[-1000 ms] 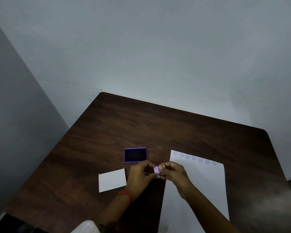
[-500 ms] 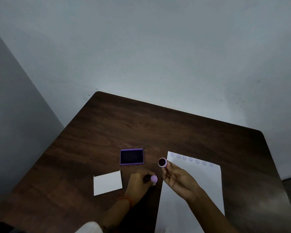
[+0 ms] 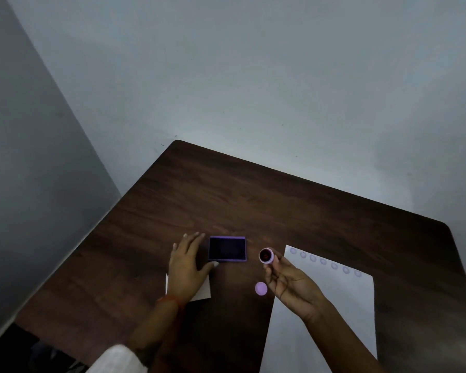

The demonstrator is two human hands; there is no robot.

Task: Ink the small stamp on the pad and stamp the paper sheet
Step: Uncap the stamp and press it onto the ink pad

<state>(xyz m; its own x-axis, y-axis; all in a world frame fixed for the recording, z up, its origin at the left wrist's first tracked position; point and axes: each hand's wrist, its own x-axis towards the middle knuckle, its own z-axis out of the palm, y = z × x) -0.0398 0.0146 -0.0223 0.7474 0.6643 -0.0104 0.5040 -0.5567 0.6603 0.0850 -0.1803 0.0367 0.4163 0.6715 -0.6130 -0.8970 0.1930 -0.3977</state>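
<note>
My right hand pinches the small lilac stamp at its fingertips, with its dark round face tipped up toward me, between the pad and the sheet. The stamp's lilac cap lies on the table just below it. The purple ink pad sits open, dark inside. My left hand rests flat at the pad's left side, fingers spread, thumb touching its near left corner. The white paper sheet lies to the right, with a row of several faint round prints along its top edge.
A small white card lies under my left wrist, mostly covered. The dark wooden table stands in a corner against pale walls; its left edge runs close to the left wall.
My left hand put the lilac cap down on the table and moved up-left to the ink pad. My right hand still holds the uncapped stamp, barely shifted.
</note>
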